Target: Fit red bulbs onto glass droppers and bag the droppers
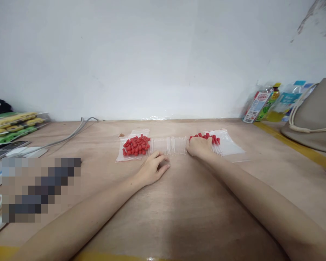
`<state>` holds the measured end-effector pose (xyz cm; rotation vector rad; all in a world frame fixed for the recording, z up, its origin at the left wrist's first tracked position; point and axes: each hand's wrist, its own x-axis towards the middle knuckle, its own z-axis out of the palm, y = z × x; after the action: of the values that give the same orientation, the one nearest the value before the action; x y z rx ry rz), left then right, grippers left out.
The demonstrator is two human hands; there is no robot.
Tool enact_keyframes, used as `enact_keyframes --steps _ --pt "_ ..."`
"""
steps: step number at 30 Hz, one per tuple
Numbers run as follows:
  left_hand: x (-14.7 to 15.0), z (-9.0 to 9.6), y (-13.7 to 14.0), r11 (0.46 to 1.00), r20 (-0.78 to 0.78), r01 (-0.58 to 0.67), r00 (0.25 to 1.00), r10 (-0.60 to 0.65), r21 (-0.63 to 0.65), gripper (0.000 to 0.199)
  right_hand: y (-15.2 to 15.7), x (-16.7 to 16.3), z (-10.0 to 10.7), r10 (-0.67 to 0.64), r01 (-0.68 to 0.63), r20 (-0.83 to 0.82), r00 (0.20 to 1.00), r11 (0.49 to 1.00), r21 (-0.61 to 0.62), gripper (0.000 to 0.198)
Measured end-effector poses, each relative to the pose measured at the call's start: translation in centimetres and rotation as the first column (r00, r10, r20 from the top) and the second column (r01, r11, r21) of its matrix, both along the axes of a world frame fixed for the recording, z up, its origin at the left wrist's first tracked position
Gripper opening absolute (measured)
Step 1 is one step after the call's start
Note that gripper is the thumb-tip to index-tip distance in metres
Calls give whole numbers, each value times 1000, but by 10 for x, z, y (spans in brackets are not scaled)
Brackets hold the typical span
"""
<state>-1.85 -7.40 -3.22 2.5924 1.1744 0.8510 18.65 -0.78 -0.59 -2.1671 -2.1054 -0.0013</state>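
Observation:
My left hand (pixel 152 169) rests on the table with its fingers loosely bent and the thumb apart, holding nothing that I can see. Just beyond its fingertips lies a row of thin clear-white sticks (pixel 171 144). At the right end of that row, my right hand (pixel 199 145) reaches down with curled fingers; whatever is between the fingertips is hidden. Red-tipped pieces with thin white stems (pixel 216 140) lie beside and behind this hand, partly covered by it. A heap of small red bulb-shaped caps (pixel 137 145) sits left of the row, on a clear plastic bag (pixel 119 156).
Another clear bag (pixel 232 144) lies right of my right hand. Bottles and a carton (pixel 256 107) stand at the back right near a beige bag (pixel 315 112). On the left are yellow-green packs (pixel 15 123), a grey cable (pixel 67 137) and a blurred-out object (pixel 43 190).

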Motion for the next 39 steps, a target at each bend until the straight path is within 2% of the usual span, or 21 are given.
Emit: enact_keyframes --steps 7,11,13,16,19,21,24,28,30,34,39 --pt "-1 -2 1 1000 0 0 1000 0 -1 13 0 23 18 -28 29 -101 995 1000 1 33" --pt "-1 -3 1 999 11 -16 1000 16 50 13 -10 36 11 25 21 -263 964 985 170 30" --pt "0 -2 0 993 28 -53 998 50 107 10 -21 38 -3 149 -49 -322 935 953 300 28" --pt "0 1 1 973 58 -149 988 141 177 12 -38 39 -27 415 -259 -264 871 843 471 28" --pt "-8 8 7 933 49 -274 962 270 232 16 -51 39 -42 542 -406 -123 832 743 532 28" --pt "-17 14 16 895 19 -358 930 366 265 13 -54 38 -45 569 -454 -69 819 717 529 26" --pt "-32 25 33 834 -26 -478 863 504 276 16 -55 37 -43 561 -453 -58 826 720 525 25" --pt "-43 43 67 789 -168 -589 772 613 173 23 -55 36 -40 553 -447 -73 830 739 504 25" --pt "-44 50 87 797 -283 -600 753 594 73 25 -56 37 -39 554 -451 -81 829 747 488 24" --pt "-40 56 118 809 -378 -587 755 535 -26 23 -56 38 -40 565 -461 -86 821 744 484 23" --pt "-37 56 128 810 -398 -579 768 503 -94 11 -55 38 -40 574 -474 -86 815 744 471 24"
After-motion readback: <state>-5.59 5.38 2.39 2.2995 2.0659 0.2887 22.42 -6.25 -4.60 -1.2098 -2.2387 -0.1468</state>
